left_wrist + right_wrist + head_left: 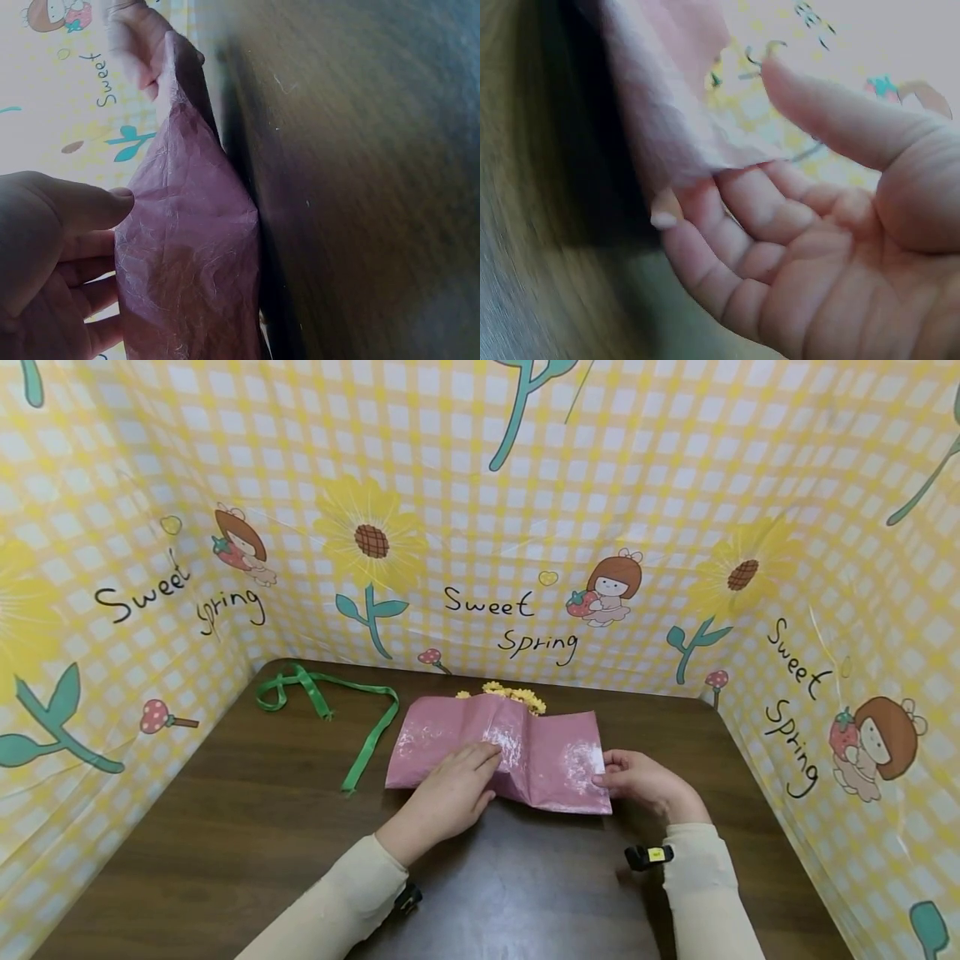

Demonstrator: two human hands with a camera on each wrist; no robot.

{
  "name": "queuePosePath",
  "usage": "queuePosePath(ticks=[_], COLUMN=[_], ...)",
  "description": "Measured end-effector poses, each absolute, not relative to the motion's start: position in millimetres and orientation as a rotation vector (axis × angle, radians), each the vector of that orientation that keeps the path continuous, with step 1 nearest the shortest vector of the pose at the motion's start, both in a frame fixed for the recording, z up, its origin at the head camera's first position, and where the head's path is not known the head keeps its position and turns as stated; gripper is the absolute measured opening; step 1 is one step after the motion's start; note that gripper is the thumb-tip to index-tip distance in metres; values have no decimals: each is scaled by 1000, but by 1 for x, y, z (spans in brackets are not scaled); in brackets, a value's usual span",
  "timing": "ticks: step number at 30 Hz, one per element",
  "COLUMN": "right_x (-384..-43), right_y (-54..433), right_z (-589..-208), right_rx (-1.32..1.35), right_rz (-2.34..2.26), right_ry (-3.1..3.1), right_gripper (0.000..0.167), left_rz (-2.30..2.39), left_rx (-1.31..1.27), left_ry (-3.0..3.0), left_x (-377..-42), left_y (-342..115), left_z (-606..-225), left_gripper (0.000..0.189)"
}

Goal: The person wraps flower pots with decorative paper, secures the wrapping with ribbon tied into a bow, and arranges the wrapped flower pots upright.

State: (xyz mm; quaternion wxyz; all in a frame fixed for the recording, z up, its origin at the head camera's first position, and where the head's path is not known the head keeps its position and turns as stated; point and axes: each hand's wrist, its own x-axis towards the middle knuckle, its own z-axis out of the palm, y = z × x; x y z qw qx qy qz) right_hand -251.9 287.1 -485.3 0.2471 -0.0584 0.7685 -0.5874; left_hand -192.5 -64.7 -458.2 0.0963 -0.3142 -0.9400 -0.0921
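Note:
A shiny pink sheet of wrapping paper (562,760) lies creased on the table, its middle raised over something hidden. Yellow flowers (525,697) peek out behind its far edge. My left hand (453,789) rests on the front middle of the sheet, fingers extended. In the left wrist view, its thumb (94,204) touches the edge of the paper. At the sheet's right edge is my right hand (645,781). The right wrist view has its loosely bent fingers (727,240) touching the paper from beneath, with the thumb raised apart from it.
A green ribbon (367,752) lies loosely looped on the brown table (225,827), left of the paper. Yellow checked cloth (480,527) with printed flowers and figures walls in the back and both sides.

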Motion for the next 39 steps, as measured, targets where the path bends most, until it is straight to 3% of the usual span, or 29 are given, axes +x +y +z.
queuePosePath(ticks=[6, 15, 25, 32, 35, 39], right_x=[-250, -247, -242, -233, -228, -225], right_y=[303, 318, 317, 308, 297, 266], right_z=[-486, -476, -470, -454, -439, -420], right_rx=[-278, -372, -341, -167, -60, -97], right_rz=[-1571, -1626, -1453, -1339, -1203, -1157], right_ry=[1979, 1907, 2073, 2346, 2664, 3017], right_gripper=[16, 17, 39, 73, 69, 49], left_rz=[-263, -267, -249, -263, -252, -236], left_rx=[-942, -931, -917, -927, -926, -926], left_ry=[-2768, -2792, -2812, -2798, -2794, -2789], left_x=[-193, -195, -193, -192, -191, -191], left_y=[-66, -65, -65, -65, -65, -64], left_z=[-459, -457, -456, -456, -456, -456], left_gripper=[55, 59, 61, 61, 61, 61])
